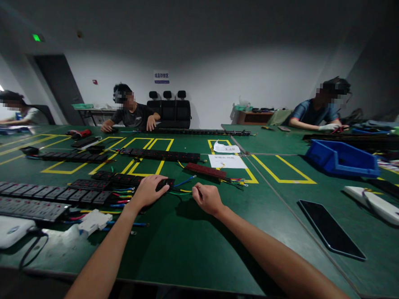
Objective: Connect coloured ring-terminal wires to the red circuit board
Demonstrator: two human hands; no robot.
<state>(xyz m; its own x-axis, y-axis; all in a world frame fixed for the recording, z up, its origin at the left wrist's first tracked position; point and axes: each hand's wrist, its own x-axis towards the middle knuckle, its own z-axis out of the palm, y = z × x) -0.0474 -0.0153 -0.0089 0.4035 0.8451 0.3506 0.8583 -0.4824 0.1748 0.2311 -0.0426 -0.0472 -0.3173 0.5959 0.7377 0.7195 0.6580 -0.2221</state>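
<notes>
My left hand (148, 190) rests on the green table (193, 253), fingers wrapped over a small black socket module (166, 183) with coloured wires (182, 182) trailing from it. My right hand (208, 198) lies just to its right, fingers curled in a pinch on a thin wire end by that module; what it grips is too small to make out clearly. Rows of black socket strips (118, 178) lie left of my left hand.
Long socket strips (24, 190) and a white box (3, 231) sit at the left. A dark tablet (330, 229), a blue bin (342, 158) and white cases (378, 205) lie right. Paper sheets (226, 161) lie ahead. Three other people sit at the far edges.
</notes>
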